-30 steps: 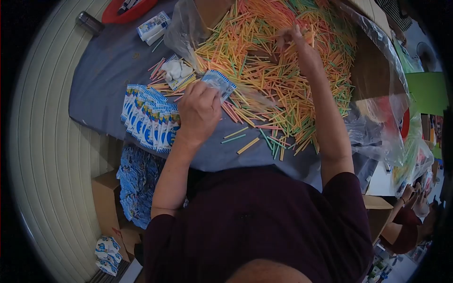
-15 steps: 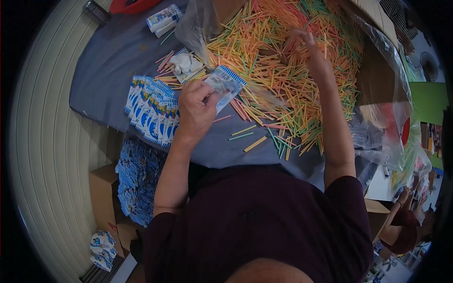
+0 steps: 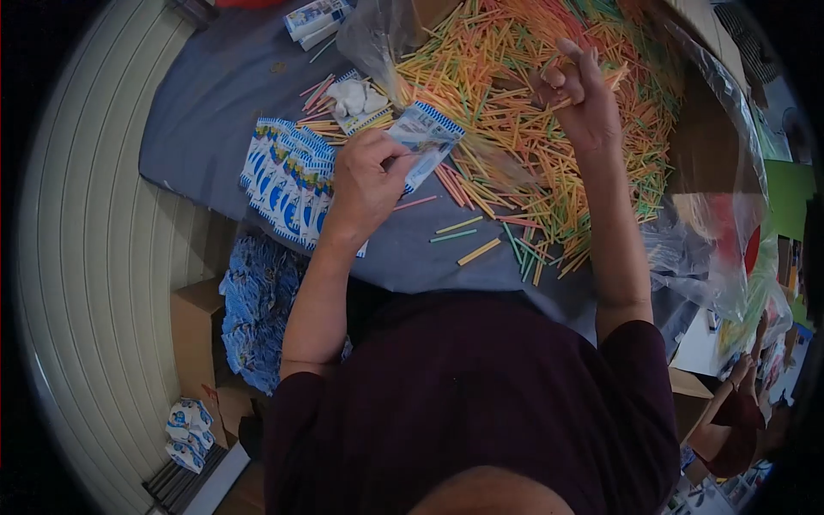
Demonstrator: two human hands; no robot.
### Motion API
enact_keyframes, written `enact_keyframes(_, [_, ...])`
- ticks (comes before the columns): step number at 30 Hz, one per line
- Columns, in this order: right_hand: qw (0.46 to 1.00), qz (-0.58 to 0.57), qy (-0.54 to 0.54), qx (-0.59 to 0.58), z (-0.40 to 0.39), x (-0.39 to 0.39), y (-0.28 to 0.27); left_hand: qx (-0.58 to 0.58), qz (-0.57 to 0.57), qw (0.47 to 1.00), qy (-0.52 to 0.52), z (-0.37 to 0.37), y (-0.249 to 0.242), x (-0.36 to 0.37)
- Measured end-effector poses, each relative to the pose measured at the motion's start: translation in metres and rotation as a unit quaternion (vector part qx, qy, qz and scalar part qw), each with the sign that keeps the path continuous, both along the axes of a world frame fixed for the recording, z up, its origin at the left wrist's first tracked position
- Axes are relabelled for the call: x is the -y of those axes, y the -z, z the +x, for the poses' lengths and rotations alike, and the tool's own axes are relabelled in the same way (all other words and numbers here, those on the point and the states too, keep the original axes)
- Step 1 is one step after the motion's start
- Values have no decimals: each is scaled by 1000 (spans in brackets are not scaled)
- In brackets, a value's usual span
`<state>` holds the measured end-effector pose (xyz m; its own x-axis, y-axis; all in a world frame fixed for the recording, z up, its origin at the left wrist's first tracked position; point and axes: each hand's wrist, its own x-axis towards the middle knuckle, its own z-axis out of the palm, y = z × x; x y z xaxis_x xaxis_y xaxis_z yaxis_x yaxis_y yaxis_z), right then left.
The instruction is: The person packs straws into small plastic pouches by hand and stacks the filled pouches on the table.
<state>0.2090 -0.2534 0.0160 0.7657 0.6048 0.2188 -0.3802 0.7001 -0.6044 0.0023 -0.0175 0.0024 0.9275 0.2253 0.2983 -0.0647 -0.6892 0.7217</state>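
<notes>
My left hand (image 3: 371,176) is closed, its thumb and fingers pinching the near edge of a small blue-and-white printed plastic packet (image 3: 436,129). Above a large pile of thin coloured sticks (image 3: 481,86), my right hand (image 3: 585,107) has its fingers curled, with a few orange sticks (image 3: 616,77) showing at its side. Exactly how many it grips is hidden. Beside my left hand lies a fanned row of flat blue-and-white packets (image 3: 287,180). A crumpled white wad (image 3: 356,96) rests on another packet just beyond that hand.
Loose sticks (image 3: 476,251) lie on the grey cloth (image 3: 206,112) near me. Clear plastic sheeting (image 3: 708,257) lines the right side. A bundle of blue packaging (image 3: 253,318) hangs at lower left by a cardboard box (image 3: 197,330). Another person (image 3: 730,421) sits at far right.
The whole view has shifted slightly. My right hand has turned and its fingers have curled in over the pile. My left hand still holds the packet.
</notes>
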Motion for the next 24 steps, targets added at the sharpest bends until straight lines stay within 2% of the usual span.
enact_keyframes(2, [994,-69,1,80,-8,-2,-3,58,-90,994,-10,5,-7,7])
enact_keyframes(5, [993,-54,-11,108,-21,-7,-13,47,-154,987,-7,13,-14,19])
enact_keyframes(7, [995,-40,-16,87,-26,-8,-19,55,-162,985,2,21,-18,27])
enact_keyframes(9, [992,-9,-38,124,-28,-8,-26,63,-171,983,14,30,-22,37])
enact_keyframes(11, [987,-47,-12,155,-36,-6,-38,28,-276,961,10,39,-25,48])
enact_keyframes(14, [976,-105,39,188,-45,-9,-46,30,-286,957,37,50,-26,60])
enact_keyframes(16, [924,-247,87,277,-51,-10,-55,37,-312,948,52,56,-27,68])
enact_keyframes(17, [913,-280,89,281,-50,-10,-53,43,-337,938,63,58,-28,72])
enact_keyframes(21, [888,-289,121,336,-47,-11,-37,60,-360,927,82,70,-17,80])
enact_keyframes(23, [818,-319,144,455,-47,-7,-43,57,-401,907,117,75,-12,80])
enact_keyframes(24, [818,-320,144,456,-47,-6,-47,57,-401,907,117,77,-12,82])
